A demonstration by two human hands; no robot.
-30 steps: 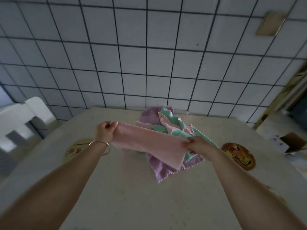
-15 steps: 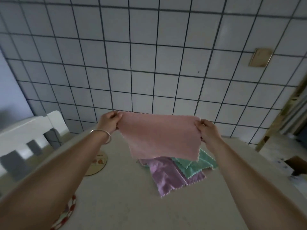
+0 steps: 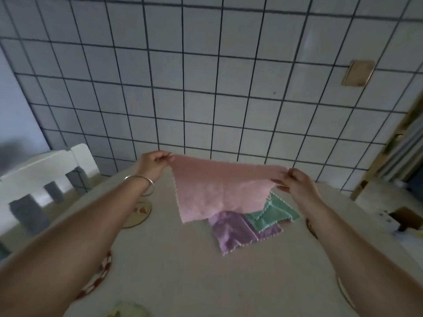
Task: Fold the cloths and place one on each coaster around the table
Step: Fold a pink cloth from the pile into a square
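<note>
A pink cloth (image 3: 217, 191) hangs spread in the air above the table. My left hand (image 3: 152, 164) pinches its top left corner and my right hand (image 3: 295, 184) pinches its top right corner. Below it on the table lies a pile with a purple cloth (image 3: 233, 232) and a green cloth (image 3: 272, 213). A round coaster (image 3: 139, 213) lies left of the pile, partly behind my left arm. Another coaster with a red and white rim (image 3: 100, 275) shows under my left forearm. A third coaster edge (image 3: 312, 227) peeks out beside my right arm.
The pale table (image 3: 194, 271) runs back to a tiled wall (image 3: 206, 88). A white chair (image 3: 45, 179) stands at the table's left side. A round yellowish item (image 3: 126, 311) sits at the near edge. Boxes and shelving fill the right side (image 3: 400, 213).
Both hands lifted the pink cloth off the pile and spread it out by its top corners. The view tilted up and the cloth now hangs a little lower and looser.
</note>
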